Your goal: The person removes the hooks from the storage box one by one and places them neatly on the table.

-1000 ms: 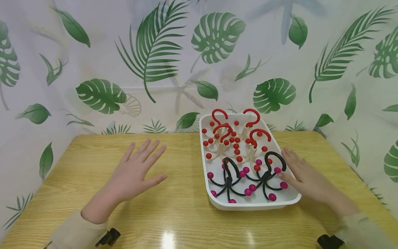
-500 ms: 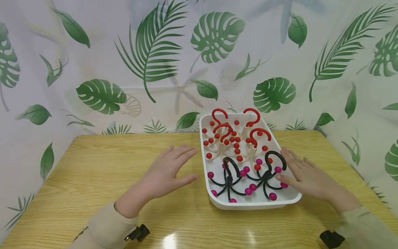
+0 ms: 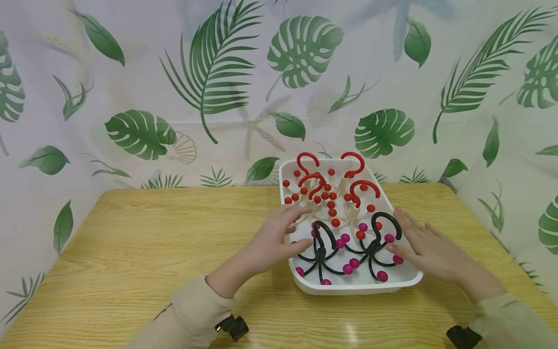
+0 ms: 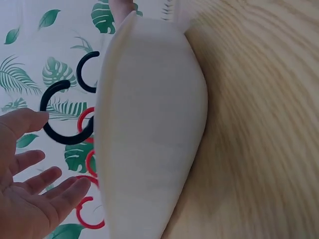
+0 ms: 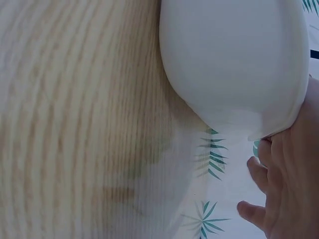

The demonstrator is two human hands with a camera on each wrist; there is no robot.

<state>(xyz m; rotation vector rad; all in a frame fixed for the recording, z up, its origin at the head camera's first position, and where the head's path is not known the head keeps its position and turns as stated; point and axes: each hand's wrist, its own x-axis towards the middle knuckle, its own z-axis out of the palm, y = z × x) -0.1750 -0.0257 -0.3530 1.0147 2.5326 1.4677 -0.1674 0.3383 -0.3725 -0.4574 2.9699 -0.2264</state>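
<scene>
A white plastic tray (image 3: pixel 357 289) holds several hook-handled scalp massagers with ball-tipped legs. Two black massagers, one left (image 3: pixel 320 253) and one right (image 3: pixel 374 246), stand at its near end with pink balls. Behind them are several pale massagers with red hooks (image 3: pixel 365 183) and red balls. My left hand (image 3: pixel 272 242) hovers over the left rim, fingers spread and loosely bent, close to the left black massager; nothing is in it. In the left wrist view its thumb is near a black hook (image 4: pixel 65 142). My right hand (image 3: pixel 429 252) lies along the right rim with straight fingers.
The tray stands on a wood-grain table (image 3: pixel 174 242), right of the middle. A leaf-printed cloth (image 3: pixel 244 72) hangs behind the table and at both sides. A black wrist device (image 3: pixel 232 327) sits below the left sleeve (image 3: pixel 192 310), another (image 3: pixel 463 336) by the right sleeve.
My left hand has moved right, from over the table beside the tray to over its left rim by the black massager. My right hand has barely moved; the tray has stayed put.
</scene>
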